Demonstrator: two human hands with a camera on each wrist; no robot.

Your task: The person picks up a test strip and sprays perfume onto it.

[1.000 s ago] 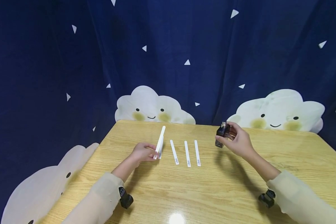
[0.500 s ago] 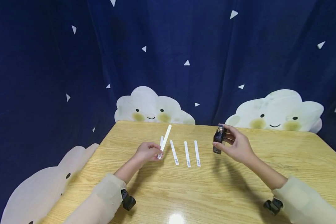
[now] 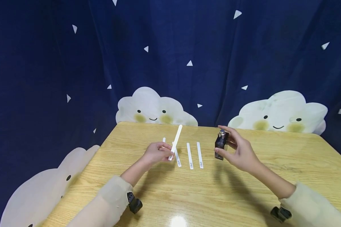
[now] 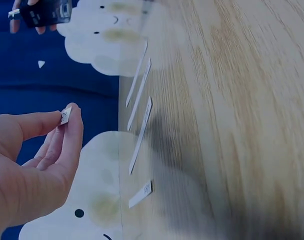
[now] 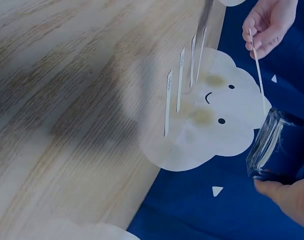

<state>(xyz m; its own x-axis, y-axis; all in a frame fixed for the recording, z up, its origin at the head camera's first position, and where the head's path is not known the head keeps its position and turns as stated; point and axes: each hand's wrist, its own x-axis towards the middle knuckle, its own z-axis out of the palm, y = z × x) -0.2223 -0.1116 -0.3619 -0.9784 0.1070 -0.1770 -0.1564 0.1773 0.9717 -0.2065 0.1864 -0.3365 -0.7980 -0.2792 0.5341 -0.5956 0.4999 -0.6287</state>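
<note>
Over the table: both hands are raised above the wooden table [image 3: 216,195], facing each other across a row of paper strips.
Left hand: the left hand [image 3: 156,153] pinches the lower end of a white test strip [image 3: 176,141] between thumb and fingertips; the other fingers are curled in.
Held strip: it stands tilted, its free end pointing up and away toward the curtain, clear of the tabletop; in the left wrist view only its bottom end shows at the fingertips [image 4: 72,112].
Right hand: the right hand [image 3: 238,151] grips a small dark glass bottle [image 3: 220,144], thumb under its base and fingers wrapped behind its body and top.
Bottle: upright, lifted off the table, with a small silvery neck at the top; it sits to the right of the strip row, near the held strip but apart from it.
Strips on the table: three lie flat side by side between the hands [image 3: 189,155], each with small print at its near end; a fourth [image 3: 164,139] shows only as a short end beyond the left hand.
Backdrop: a navy curtain [image 3: 187,47] with white triangles and smiling clouds hangs behind the table.
Sleeves: both arms wear pale beige sleeves [image 3: 108,201], with a black camera mount at each wrist.
</note>
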